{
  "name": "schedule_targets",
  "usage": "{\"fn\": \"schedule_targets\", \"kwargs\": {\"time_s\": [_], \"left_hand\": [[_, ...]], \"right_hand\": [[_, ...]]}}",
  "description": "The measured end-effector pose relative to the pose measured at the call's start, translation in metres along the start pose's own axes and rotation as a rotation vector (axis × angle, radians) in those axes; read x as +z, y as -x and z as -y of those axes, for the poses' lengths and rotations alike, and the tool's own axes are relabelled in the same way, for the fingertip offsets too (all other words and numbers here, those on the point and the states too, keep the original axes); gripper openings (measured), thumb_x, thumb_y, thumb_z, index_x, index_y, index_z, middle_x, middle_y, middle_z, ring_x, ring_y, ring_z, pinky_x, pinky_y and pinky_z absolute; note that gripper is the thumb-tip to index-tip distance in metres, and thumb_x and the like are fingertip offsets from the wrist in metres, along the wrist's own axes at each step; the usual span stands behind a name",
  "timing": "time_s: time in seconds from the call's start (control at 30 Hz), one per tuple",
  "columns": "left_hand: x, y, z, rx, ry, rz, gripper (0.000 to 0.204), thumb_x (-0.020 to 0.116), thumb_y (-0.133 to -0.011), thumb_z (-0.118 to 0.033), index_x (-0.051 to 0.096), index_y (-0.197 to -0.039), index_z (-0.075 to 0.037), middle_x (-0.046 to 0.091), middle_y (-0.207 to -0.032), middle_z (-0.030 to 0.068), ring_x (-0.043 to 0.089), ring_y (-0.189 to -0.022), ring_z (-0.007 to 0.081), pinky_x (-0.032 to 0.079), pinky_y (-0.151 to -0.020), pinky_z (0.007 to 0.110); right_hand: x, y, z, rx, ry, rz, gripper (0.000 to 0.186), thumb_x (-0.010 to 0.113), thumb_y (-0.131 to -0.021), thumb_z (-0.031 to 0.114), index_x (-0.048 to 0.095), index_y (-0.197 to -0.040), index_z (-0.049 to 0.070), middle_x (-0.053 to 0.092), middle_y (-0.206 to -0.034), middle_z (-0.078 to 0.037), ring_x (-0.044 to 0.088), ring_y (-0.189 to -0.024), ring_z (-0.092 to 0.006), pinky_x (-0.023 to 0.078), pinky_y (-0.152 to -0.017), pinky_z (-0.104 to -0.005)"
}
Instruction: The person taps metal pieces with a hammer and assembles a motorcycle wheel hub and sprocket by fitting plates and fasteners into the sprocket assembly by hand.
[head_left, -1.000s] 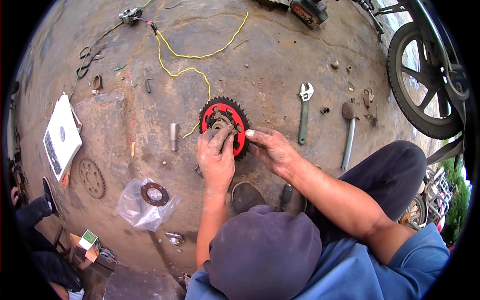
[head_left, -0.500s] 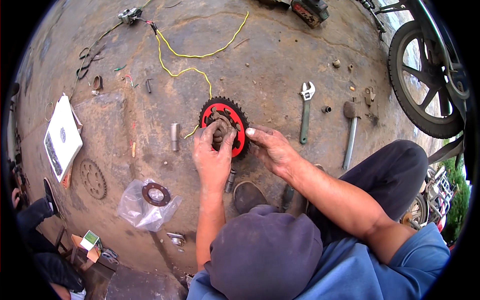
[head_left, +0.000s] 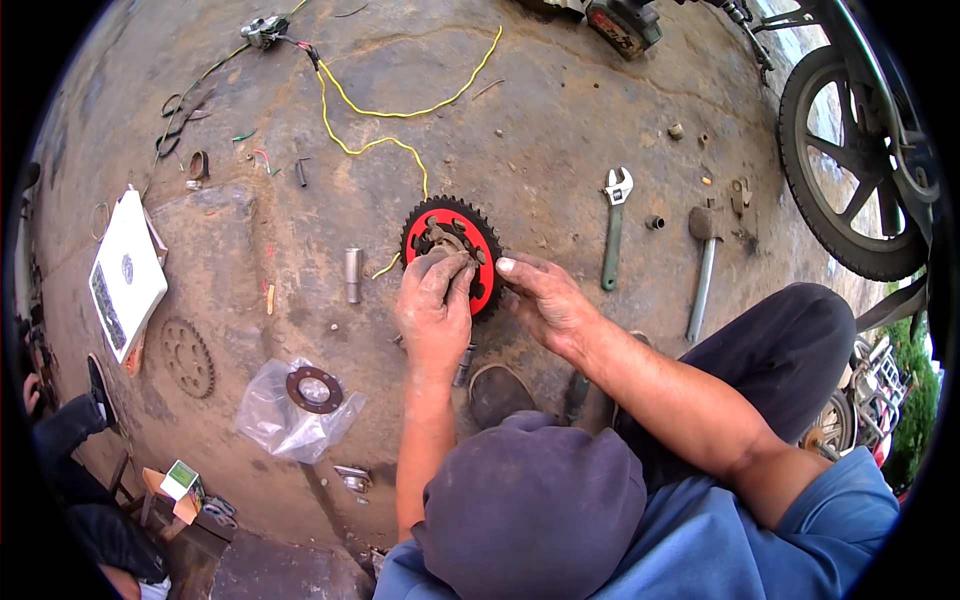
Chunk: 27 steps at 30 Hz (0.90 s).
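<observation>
A chain sprocket [head_left: 488, 250] with a black toothed rim and a red inner ring stands tilted in front of me. My right hand [head_left: 548, 302] grips its right edge, the thumb on the near face and the fingers curled behind. At its brown, dirty hub, my left hand [head_left: 434, 305] has thumb and fingers pinched together. Whatever lies between those fingertips is hidden. To the left of the sprocket, a metal cylinder [head_left: 353, 276] stands on the ground. Another dark metal piece [head_left: 464, 365] shows partly beside my left wrist.
An adjustable wrench [head_left: 613, 230] and a hammer [head_left: 703, 270] lie to the right, near a motorcycle wheel [head_left: 850, 160]. On the left are an old sprocket [head_left: 188, 358], a flat ring [head_left: 314, 389] on a plastic bag [head_left: 285, 435], and a white box [head_left: 128, 270]. Yellow wire [head_left: 400, 114] runs across the ground beyond.
The left fingers have drawn closer together at the hub and moved slightly down. My right hand keeps its grip on the sprocket's edge.
</observation>
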<state>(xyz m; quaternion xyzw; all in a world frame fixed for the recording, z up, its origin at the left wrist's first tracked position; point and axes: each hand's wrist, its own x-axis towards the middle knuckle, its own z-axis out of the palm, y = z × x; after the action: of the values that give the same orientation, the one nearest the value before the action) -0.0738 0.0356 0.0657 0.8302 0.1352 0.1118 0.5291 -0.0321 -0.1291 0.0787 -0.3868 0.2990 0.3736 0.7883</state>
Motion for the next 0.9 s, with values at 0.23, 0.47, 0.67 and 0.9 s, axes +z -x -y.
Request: {"fn": "schedule_targets", "kwargs": {"time_s": [0.23,0.47,0.67,0.9], "left_hand": [[-0.001,0.002,-0.003,-0.073,-0.027,-0.054,0.019,0.080,-0.088,-0.003,0.076,-0.107,-0.002,0.072,-0.107,0.0127,0.071,-0.097,0.0261,0.056,-0.085,0.036],[-0.001,-0.002,0.008,-0.114,-0.055,-0.006,0.030,0.080,-0.085,0.002,0.074,-0.114,-0.001,0.071,-0.116,0.0164,0.071,-0.100,0.0297,0.059,-0.087,0.039],[-0.032,0.001,-0.021,0.093,-0.256,0.053,0.027,0.072,-0.098,-0.025,0.078,-0.114,-0.003,0.071,-0.115,0.0250,0.067,-0.108,0.0432,0.054,-0.099,0.050],[0.002,-0.019,0.016,-0.174,-0.267,0.076,0.039,0.073,-0.094,-0.041,0.081,-0.106,-0.005,0.078,-0.098,0.0225,0.074,-0.093,0.0399,0.057,-0.087,0.047]], "right_hand": [[0.010,-0.002,-0.001,-0.010,-0.006,0.014,0.035,0.074,-0.099,0.016,0.066,-0.129,0.000,0.072,-0.122,-0.007,0.065,-0.117,-0.0170,0.048,-0.106,-0.0364],[0.000,-0.012,-0.006,-0.044,0.001,0.086,0.039,0.075,-0.099,0.019,0.065,-0.131,-0.002,0.073,-0.123,-0.009,0.068,-0.112,-0.0184,0.053,-0.101,-0.0347],[-0.005,-0.017,-0.012,-0.169,0.093,0.011,0.045,0.080,-0.095,0.024,0.067,-0.130,-0.001,0.074,-0.120,-0.008,0.068,-0.112,-0.0192,0.053,-0.100,-0.0361],[-0.001,-0.006,0.019,-0.148,0.350,-0.090,0.040,0.082,-0.092,0.028,0.074,-0.121,0.001,0.075,-0.113,-0.008,0.068,-0.104,-0.0197,0.055,-0.090,-0.0387]]}}
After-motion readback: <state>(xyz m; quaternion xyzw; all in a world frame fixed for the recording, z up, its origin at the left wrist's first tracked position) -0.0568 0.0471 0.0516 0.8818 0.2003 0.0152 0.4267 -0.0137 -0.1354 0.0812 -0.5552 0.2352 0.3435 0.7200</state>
